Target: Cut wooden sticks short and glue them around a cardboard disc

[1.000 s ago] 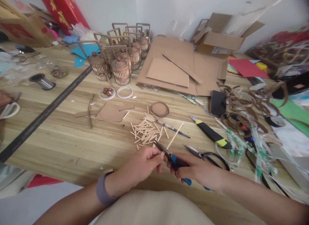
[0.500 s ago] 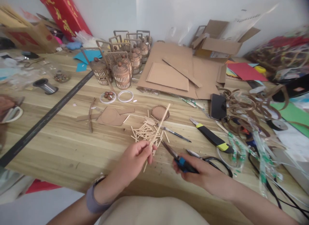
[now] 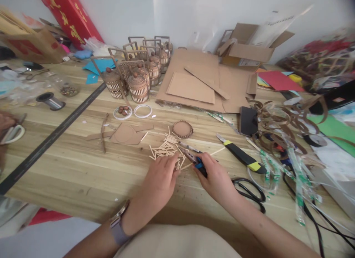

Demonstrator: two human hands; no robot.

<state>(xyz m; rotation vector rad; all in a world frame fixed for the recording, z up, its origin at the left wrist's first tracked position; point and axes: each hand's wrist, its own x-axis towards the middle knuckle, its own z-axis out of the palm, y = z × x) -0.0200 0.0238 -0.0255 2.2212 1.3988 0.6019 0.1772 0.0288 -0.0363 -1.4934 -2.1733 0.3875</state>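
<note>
My left hand [image 3: 162,175] is closed, its fingertips around one end of a thin wooden stick [image 3: 218,151]. The stick slants up to the right and passes behind my right hand [image 3: 217,176], which partly hides it. That hand is wrapped round the blue-handled pliers [image 3: 199,165], whose metal jaws point up-left toward a pile of short cut sticks [image 3: 165,149]. Whether the jaws touch the stick, I cannot tell. Just beyond the pile lies a round brown tray with a braided rim [image 3: 182,129]. A slim pen-like tool [image 3: 190,147] lies partly behind the pliers.
A yellow-black utility knife [image 3: 242,156] and black-handled scissors [image 3: 251,191] lie to the right, near a phone [image 3: 248,121] and curled brown strips [image 3: 280,121]. Small lidded baskets [image 3: 138,88] stand behind, beside cardboard sheets [image 3: 191,88]. Another person's hand [image 3: 6,122] holds white-handled scissors [image 3: 13,134] at far left.
The stick has swung from upright to a low slant toward the right. My left hand has turned over, palm down, and my right hand has brought the pliers up and left, close to it.
</note>
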